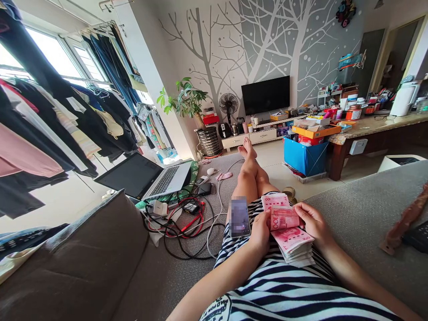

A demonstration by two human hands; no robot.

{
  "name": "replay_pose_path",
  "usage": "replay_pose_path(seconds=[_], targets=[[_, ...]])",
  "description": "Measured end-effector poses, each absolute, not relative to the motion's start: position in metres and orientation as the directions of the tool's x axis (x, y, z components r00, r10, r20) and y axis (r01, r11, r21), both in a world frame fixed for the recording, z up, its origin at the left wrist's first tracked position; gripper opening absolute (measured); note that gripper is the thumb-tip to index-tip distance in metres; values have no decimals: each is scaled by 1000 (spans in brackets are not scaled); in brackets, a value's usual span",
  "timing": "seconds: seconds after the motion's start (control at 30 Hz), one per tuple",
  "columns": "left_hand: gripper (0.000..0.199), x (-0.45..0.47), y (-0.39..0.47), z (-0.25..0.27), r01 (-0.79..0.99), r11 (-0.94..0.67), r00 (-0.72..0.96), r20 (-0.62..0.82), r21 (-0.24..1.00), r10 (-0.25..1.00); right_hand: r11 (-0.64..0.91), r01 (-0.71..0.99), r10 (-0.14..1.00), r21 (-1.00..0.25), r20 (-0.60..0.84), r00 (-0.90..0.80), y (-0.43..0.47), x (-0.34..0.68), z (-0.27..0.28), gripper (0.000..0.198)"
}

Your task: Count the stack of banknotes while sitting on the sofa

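Note:
Both my hands are over my lap, on striped black and white cloth. Between them is a red 100 banknote (284, 217), held at its two ends. My left hand (260, 231) pinches its left end, and my right hand (312, 220) pinches its right end. Just beyond it, a few more red banknotes (274, 200) lie on my lap. Nearer to me, under the held note, rests a thick stack of banknotes (294, 243), its edges fanned unevenly. A phone (240, 217) lies on my thigh, left of my left hand.
On the sofa (197, 267) to my left lie an open laptop (150, 178), tangled black and red cables (187, 223) and a white charger (158, 207). Ahead stand a blue box (306, 157) and a cluttered table (374, 125). A dark remote-like object (417, 238) is at right.

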State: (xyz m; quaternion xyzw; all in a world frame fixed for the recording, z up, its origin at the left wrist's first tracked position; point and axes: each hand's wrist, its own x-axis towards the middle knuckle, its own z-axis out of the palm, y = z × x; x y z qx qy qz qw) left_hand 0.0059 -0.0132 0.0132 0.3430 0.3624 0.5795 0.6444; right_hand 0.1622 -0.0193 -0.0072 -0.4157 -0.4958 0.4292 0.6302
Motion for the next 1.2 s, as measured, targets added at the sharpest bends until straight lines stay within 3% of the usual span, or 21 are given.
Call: replay_pose_path(seconds=[0.17,0.37,0.5,1.0,1.2], targets=[[29,5,-8,3,-514,125,69,-104,849,992,285,-182,958,-941,273,88,-17,163,-12,58],[29,5,-8,-1,-540,184,174,-104,821,979,305,-74,939,-950,286,192,-6,166,-18,62],[32,4,-9,0,-522,194,187,-110,831,976,286,-66,948,-956,272,168,-1,166,-25,61],[27,6,-5,-5,-547,140,83,-112,825,990,265,-196,960,-944,239,144,-2,165,-32,56],[27,7,-9,0,-545,132,78,-107,828,991,272,-150,955,-951,247,164,-6,165,-28,55]])
